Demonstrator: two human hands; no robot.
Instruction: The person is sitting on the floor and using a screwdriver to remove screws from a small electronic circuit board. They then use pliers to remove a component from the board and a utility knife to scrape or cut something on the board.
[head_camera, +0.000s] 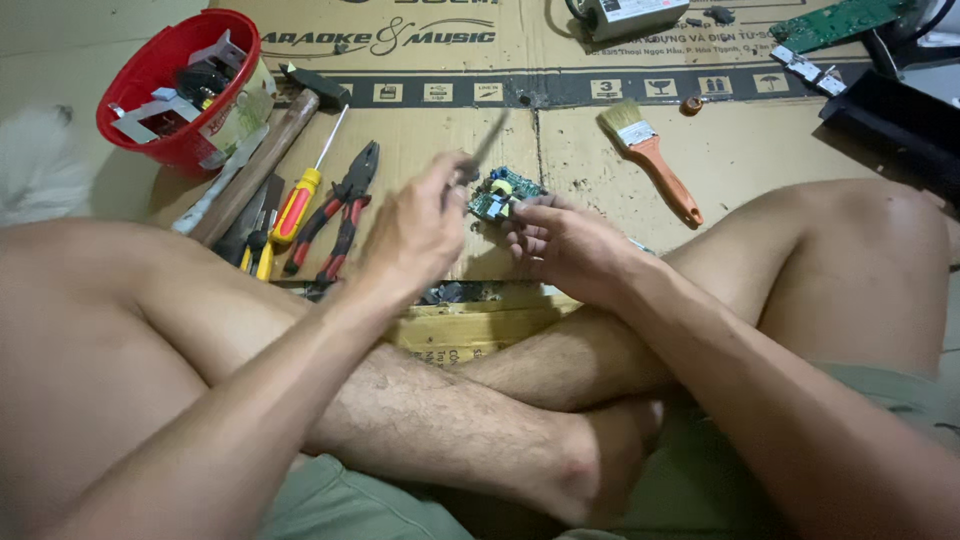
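Note:
A small green circuit board (497, 196) with yellow and blue parts is held up over the cardboard by my right hand (565, 245), fingers pinched on its near edge. My left hand (418, 228) is closed around a thin dark tool (486, 148), blurred, whose shaft slants up to the right just beside the board. Both hands hover above my crossed legs.
Flattened cardboard (450, 130) covers the floor. On it lie red-handled pliers (345, 210), a yellow-red screwdriver (300, 200), a hammer (262, 160), an orange-handled brush (655, 160) and a red bucket (170, 85) of parts. Another green board (835, 22) and dark casing (895, 115) sit far right.

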